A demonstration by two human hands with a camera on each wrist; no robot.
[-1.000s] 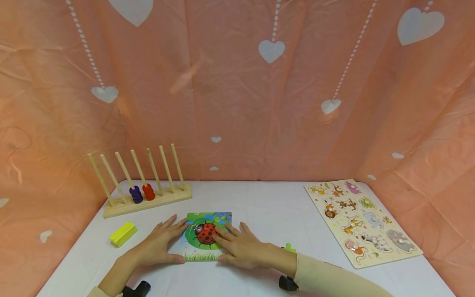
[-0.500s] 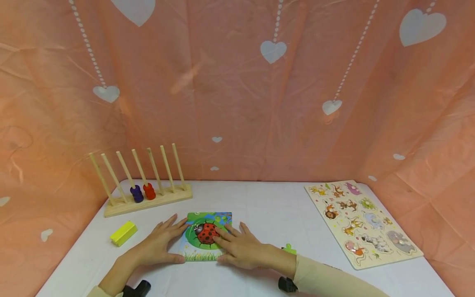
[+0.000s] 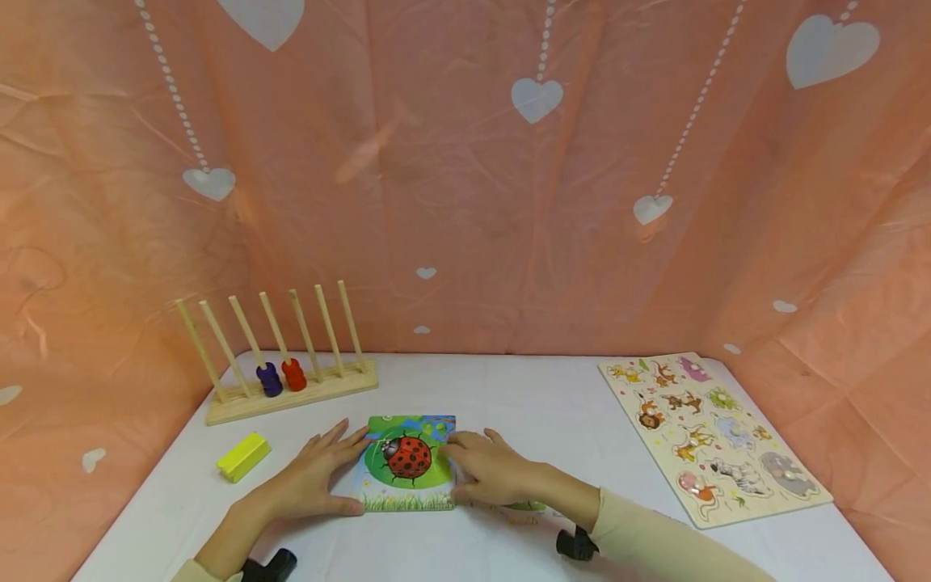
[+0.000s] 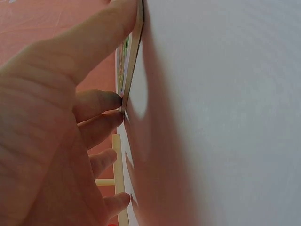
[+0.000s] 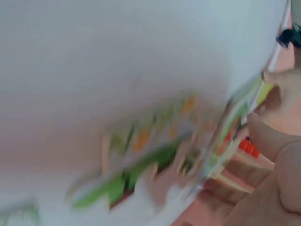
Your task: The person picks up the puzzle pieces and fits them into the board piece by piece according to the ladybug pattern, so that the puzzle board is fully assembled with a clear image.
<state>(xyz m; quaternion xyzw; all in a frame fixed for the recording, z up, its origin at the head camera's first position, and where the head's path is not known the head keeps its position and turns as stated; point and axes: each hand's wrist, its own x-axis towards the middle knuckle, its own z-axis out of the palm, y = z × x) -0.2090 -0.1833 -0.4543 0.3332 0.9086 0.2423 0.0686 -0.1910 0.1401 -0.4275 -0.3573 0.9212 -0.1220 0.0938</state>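
A square ladybug picture puzzle (image 3: 409,462) lies flat on the table between the two hands. My left hand (image 3: 309,477) spans its left side, with fingers at the upper corner and thumb at the lower one. In the left wrist view these digits touch the edge of the thin puzzle board (image 4: 134,56). My right hand (image 3: 494,469) is at the right edge, fingers slightly bent and the thumb low beside the corner. Blurred in the right wrist view, a green piece (image 5: 155,176) and an orange-spotted piece (image 5: 141,137) lie near this hand; its forearm partly covers them in the head view.
A wooden peg stand (image 3: 313,394) with purple and red beads stands at the back left. In front of it lies a yellow block (image 3: 243,457). An animal peg puzzle board (image 3: 716,440) lies at the right. An orange curtain (image 3: 465,202) hangs behind the table.
My right hand has slid right, off the ladybug picture to the puzzle's right edge, its fingers now more bent. A green piece shows below the right forearm. The left hand stays in place.
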